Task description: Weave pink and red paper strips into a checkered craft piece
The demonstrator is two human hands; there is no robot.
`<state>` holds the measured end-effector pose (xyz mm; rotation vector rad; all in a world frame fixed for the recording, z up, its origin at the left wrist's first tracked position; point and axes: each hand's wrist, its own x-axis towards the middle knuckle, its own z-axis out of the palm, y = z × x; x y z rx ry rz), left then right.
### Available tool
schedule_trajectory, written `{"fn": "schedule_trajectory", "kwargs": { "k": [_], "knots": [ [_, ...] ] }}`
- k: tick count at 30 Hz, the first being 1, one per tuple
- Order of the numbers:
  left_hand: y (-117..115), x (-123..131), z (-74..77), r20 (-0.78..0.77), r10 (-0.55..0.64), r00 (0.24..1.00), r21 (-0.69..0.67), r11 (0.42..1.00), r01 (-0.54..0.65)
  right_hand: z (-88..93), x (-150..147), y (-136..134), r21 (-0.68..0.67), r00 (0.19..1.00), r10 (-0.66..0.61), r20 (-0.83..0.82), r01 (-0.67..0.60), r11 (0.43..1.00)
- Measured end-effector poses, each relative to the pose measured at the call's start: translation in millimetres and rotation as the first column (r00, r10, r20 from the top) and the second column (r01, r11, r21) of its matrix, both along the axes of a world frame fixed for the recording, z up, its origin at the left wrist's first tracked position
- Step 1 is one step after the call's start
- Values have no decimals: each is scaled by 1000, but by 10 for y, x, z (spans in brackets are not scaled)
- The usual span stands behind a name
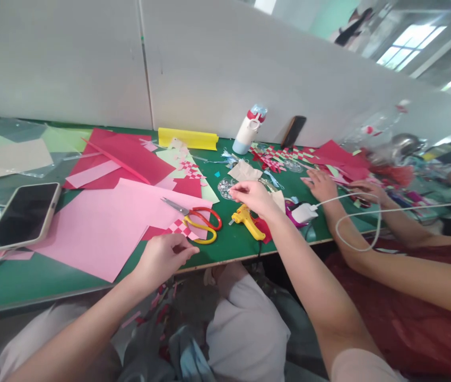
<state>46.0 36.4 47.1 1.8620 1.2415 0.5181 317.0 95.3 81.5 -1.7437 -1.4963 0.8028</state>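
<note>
My left hand (165,258) is at the table's front edge with its fingertips pinched together. Anything between them is too small to make out. Just behind it lie a pink-and-red checkered woven paper piece (179,228) and open scissors (204,217) with red and yellow handles. My right hand (254,197) reaches farther in, fingers pinched beside a small clear dish of beads (225,187); what they hold, if anything, is hidden. Below that hand rests a yellow hot glue gun (249,222). Large pink paper sheets (102,223) spread out to the left.
A phone (22,216) lies at left, red paper (126,156) behind it. A yellow paper roll (188,139), a bottle (249,130) and another phone (293,132) stand along the partition. On the right, a co-worker's hands (321,187) are near a white charger (304,213) with a looped cable.
</note>
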Motion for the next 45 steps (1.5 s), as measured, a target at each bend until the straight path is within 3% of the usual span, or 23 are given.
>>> {"fn": "schedule_trajectory", "kwargs": {
  "k": [3, 7, 10, 13, 17, 21, 23, 25, 27, 29, 32, 36, 42, 45],
  "knots": [
    [-110, -52, 52, -108, -238, 965, -7, 971, 238, 91, -278, -190, 8, 992, 68, -107, -68, 998],
    [-278, -168, -25, -219, -601, 769, -54, 794, 605, 61, -562, -361, -85, 941, 276, -193, -297, 951],
    [-366, -262, -141, -328, -696, 639, -106, 699, 707, -3, -763, -412, -128, 901, 352, -252, -392, 911],
    [-415, -347, -193, -375, -702, 605, -107, 682, 724, -40, -953, -415, -174, 881, 353, -314, -419, 891],
    [-411, -462, -93, -362, -637, 681, -39, 740, 672, -72, -1127, -392, -150, 846, 379, -375, -459, 876],
    [-292, -607, 81, -236, -599, 766, -3, 788, 615, -143, -1203, -355, -144, 820, 406, -404, -495, 857],
    [-200, -679, 143, -132, -502, 855, -32, 864, 503, -186, -1231, -337, -146, 795, 378, -475, -494, 857],
    [-106, -737, 172, -66, -307, 950, -41, 952, 304, -217, -1268, -328, -136, 751, 331, -572, -485, 864],
    [-27, -770, 172, -10, -105, 994, -10, 994, 104, -231, -1313, -329, -126, 711, 293, -640, -473, 872],
    [25, -769, 155, 80, 46, 996, 16, 999, -47, -231, -1361, -337, -136, 697, 269, -664, -467, 874],
    [50, -715, 125, 229, 143, 963, 29, 988, -154, -221, -1427, -349, -161, 692, 257, -674, -477, 864],
    [29, -635, 95, 325, 178, 929, 81, 973, -215, -229, -1486, -358, -170, 691, 251, -678, -479, 861],
    [21, -620, 82, 247, 155, 956, 389, 888, -245, -261, -1486, -371, -111, 653, 256, -713, -466, 878],
    [21, -624, 73, 229, 155, 961, 442, 863, -245, -258, -1474, -384, -102, 644, 250, -723, -458, 883]
  ]
}}
